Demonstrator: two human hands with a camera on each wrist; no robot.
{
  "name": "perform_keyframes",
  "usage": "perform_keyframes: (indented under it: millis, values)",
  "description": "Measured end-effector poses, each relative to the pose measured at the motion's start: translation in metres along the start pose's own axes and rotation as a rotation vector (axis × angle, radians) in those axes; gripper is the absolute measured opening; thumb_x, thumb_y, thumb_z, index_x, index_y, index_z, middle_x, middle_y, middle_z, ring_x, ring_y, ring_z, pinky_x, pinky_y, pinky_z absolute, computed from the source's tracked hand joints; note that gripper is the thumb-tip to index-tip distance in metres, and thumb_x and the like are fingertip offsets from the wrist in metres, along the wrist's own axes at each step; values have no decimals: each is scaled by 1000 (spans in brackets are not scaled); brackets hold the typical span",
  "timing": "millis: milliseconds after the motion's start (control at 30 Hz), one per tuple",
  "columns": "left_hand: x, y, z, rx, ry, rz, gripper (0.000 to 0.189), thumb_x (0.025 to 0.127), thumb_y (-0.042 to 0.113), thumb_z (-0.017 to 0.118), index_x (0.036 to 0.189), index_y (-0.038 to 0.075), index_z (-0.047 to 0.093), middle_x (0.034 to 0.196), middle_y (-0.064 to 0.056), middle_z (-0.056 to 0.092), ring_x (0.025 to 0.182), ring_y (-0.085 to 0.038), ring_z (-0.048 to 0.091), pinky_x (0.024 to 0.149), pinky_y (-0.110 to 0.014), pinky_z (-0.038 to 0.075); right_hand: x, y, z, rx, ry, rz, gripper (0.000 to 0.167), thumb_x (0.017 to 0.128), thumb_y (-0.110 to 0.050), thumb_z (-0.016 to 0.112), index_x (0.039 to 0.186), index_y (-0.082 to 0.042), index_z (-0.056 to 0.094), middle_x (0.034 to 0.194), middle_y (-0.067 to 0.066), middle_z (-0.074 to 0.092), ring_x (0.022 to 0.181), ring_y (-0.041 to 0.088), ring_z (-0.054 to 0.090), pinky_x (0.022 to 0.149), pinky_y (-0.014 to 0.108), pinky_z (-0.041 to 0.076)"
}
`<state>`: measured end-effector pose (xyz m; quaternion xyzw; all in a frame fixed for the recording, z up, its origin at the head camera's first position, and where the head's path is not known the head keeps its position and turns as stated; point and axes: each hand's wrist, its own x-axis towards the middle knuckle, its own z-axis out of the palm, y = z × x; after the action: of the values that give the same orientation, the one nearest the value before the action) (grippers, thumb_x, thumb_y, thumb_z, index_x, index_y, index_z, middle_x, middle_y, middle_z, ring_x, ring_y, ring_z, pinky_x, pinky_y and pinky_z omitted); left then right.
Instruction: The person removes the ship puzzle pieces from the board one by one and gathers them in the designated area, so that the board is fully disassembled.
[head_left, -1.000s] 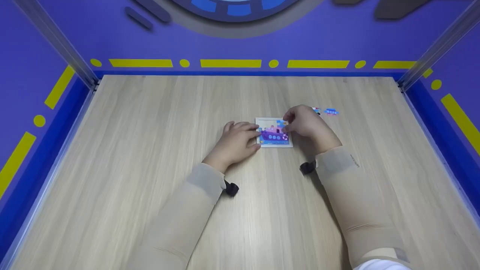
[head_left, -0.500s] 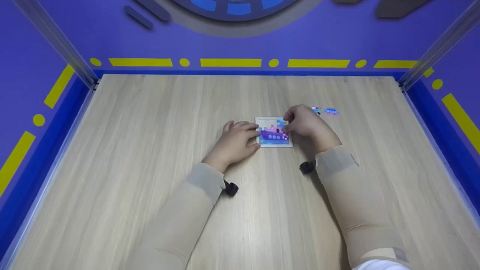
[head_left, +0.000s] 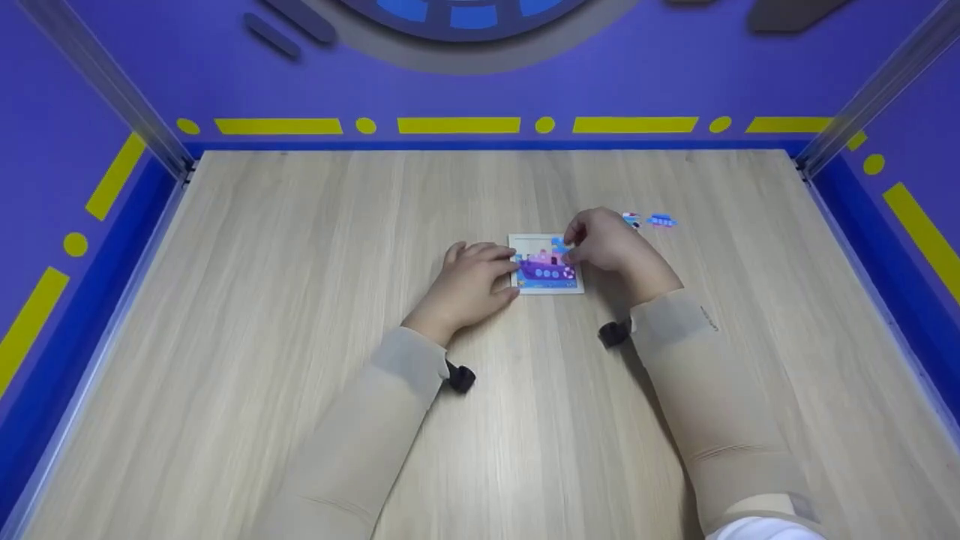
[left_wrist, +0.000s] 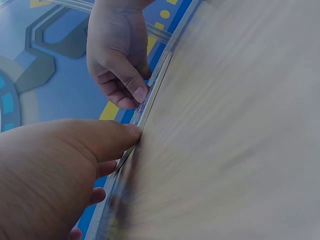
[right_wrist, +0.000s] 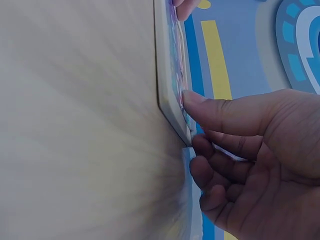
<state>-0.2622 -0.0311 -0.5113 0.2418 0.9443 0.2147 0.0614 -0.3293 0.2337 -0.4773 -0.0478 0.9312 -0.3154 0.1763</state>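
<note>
A small square jigsaw puzzle (head_left: pixel 546 273) in a pale frame lies on the table, showing a purple and pink ship over blue water. My left hand (head_left: pixel 472 283) rests along its left side, fingers spread and thumb at the lower left corner; the left wrist view has the thumb (left_wrist: pixel 117 136) against the frame's edge. At the upper right of the picture my right hand (head_left: pixel 609 241) pinches a blue puzzle piece (head_left: pixel 559 245), partly hidden by its fingertips. Seen from the right wrist, the thumb (right_wrist: pixel 210 109) touches the picture's surface while the other fingers curl beyond the frame's edge.
Two loose puzzle pieces lie behind the right hand: a blue one (head_left: pixel 661 220) and a multicoloured one (head_left: pixel 631 219) partly covered by the hand. Purple-blue walls (head_left: pixel 480 97) with yellow markings enclose the wooden table (head_left: pixel 300 247) at the back and both sides.
Both hands keep nearly the same places on the puzzle. The head view has shifted very slightly.
</note>
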Motion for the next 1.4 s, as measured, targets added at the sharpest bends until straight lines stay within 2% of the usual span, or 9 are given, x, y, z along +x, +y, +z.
perform_keyframes:
  millis: [100, 300, 600, 833, 1200, 1400]
  values:
    - [0, 0, 1, 5, -1, -3, 52, 111, 45, 70, 157, 22, 69, 175, 1, 55, 168, -27, 43, 144, -64, 15, 0, 0, 2, 4, -2, 1, 19, 99, 0, 82, 116, -3, 74, 114, 15, 67, 105, 30, 58, 91, 40, 53]
    - [-1, -1, 1, 5, 6, 1, 52, 111, 44, 70, 157, 21, 69, 174, 1, 56, 167, -27, 44, 144, -64, 15, 0, 1, 2, 8, -9, 12, 29, 100, 0, 81, 127, -3, 73, 118, 15, 66, 109, 31, 59, 98, 41, 54]
    - [-2, -2, 2, 7, 2, 0, 52, 111, 45, 70, 157, 22, 69, 175, 1, 56, 168, -28, 43, 144, -63, 16, 2, 3, 3, 3, -18, -8, 21, 99, -2, 82, 120, -1, 75, 110, 13, 66, 102, 28, 58, 91, 40, 52]
    - [-2, -3, 4, -2, 13, 3, 51, 110, 44, 72, 156, 21, 70, 174, 1, 57, 167, -27, 44, 143, -65, 17, -2, 0, 2, -29, 8, -11, 31, 98, -7, 86, 126, 2, 75, 119, 19, 70, 105, 32, 60, 95, 43, 56]
    - [0, -2, 2, -2, 7, 9, 52, 111, 44, 70, 157, 20, 69, 174, 1, 56, 168, -27, 43, 144, -65, 16, -1, -1, 2, -1, -13, 30, 32, 101, -3, 80, 131, 3, 71, 124, 19, 67, 106, 30, 59, 93, 40, 55]
    - [0, -2, 1, -5, 5, 4, 52, 111, 45, 70, 157, 20, 69, 175, 2, 56, 168, -26, 42, 144, -64, 15, -1, -2, 1, 11, -10, 31, 28, 101, -3, 81, 127, 1, 70, 121, 17, 65, 106, 30, 58, 91, 39, 53]
